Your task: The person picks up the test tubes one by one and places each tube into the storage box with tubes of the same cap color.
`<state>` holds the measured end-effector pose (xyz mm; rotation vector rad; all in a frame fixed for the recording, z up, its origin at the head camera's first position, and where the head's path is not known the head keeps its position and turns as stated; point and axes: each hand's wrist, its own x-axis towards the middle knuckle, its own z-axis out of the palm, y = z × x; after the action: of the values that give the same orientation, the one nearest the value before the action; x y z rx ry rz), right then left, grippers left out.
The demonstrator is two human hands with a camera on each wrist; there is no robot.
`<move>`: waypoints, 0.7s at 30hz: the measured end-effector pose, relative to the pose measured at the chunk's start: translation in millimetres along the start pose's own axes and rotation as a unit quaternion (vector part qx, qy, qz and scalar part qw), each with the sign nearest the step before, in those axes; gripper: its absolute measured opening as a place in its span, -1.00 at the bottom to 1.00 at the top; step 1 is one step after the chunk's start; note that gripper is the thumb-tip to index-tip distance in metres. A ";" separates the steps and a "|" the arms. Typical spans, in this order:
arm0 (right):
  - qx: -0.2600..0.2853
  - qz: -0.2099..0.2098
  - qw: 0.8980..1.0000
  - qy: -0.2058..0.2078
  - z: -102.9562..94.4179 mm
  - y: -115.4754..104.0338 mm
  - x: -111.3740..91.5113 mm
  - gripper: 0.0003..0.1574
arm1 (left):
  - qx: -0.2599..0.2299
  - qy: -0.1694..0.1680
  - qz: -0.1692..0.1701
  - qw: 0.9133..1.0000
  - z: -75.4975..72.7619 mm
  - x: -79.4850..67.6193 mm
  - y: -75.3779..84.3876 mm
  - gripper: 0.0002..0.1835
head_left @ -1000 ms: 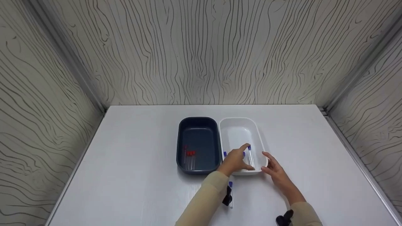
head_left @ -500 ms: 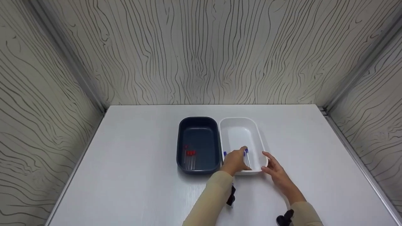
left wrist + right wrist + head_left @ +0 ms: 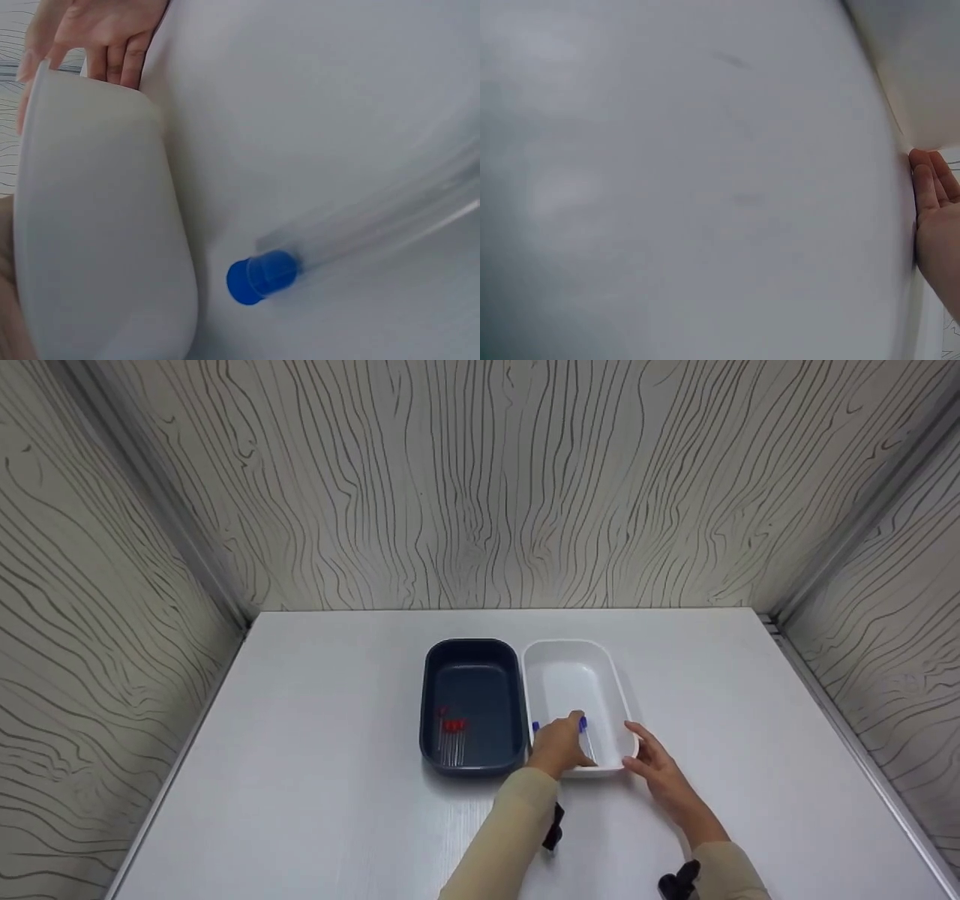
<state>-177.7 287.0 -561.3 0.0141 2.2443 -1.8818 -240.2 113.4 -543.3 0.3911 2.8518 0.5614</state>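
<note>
My left hand reaches into the white tray. Its fingertips and thumb span a clear tube with a blue cap, one at each end. Other blue caps beside it are partly hidden by the hand, one of them the left blue cap. At the tray's near right corner my right hand grips the wall, thumb on the near side and fingers along the right side. The left wrist view shows a blue-capped tube lying on the table outside the tray.
A dark blue tray stands against the left side of the white one. Several red-capped tubes lie in its near left part. Patterned panels rise behind the white table and at both sides.
The left hand's fingers and thumb have drawn closer together around the tube. That tube has shifted left inside the white tray. My right hand has stayed at the tray's corner.
</note>
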 end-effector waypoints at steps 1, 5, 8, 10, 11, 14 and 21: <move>0.001 -0.001 1.000 -0.001 0.0 0.6 0.3 -0.23 | -0.001 0.000 0.000 1.000 -0.1 -0.1 -0.1 -0.10; 0.016 -0.005 1.000 -0.003 -0.2 2.0 1.1 -0.22 | 0.007 0.005 0.008 1.000 -0.1 -0.2 -1.0 -0.09; 0.023 -0.007 1.000 0.000 -0.3 2.3 1.4 -0.22 | 0.014 0.017 0.018 1.000 0.3 -0.3 -1.7 -0.09; 0.026 -0.008 1.000 0.004 -0.2 2.5 1.6 -0.22 | 0.015 0.024 0.023 0.999 0.6 -0.4 -1.9 -0.09; 0.027 -0.008 1.000 0.006 -0.1 2.4 1.7 -0.22 | 0.012 0.026 0.025 0.999 0.5 -0.7 -1.8 -0.10; 0.025 -0.007 1.000 0.006 0.1 2.5 2.0 -0.23 | 0.007 0.028 0.026 0.999 0.2 -1.4 -1.8 -0.13; 0.020 -0.008 1.000 -0.003 0.9 2.9 2.9 -0.24 | 0.008 0.044 0.052 0.998 -3.2 -5.4 -2.9 -0.31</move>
<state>-180.0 286.3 -564.8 -0.0026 2.2088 -1.9319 -236.5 108.1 -540.8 0.5321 2.9360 0.5886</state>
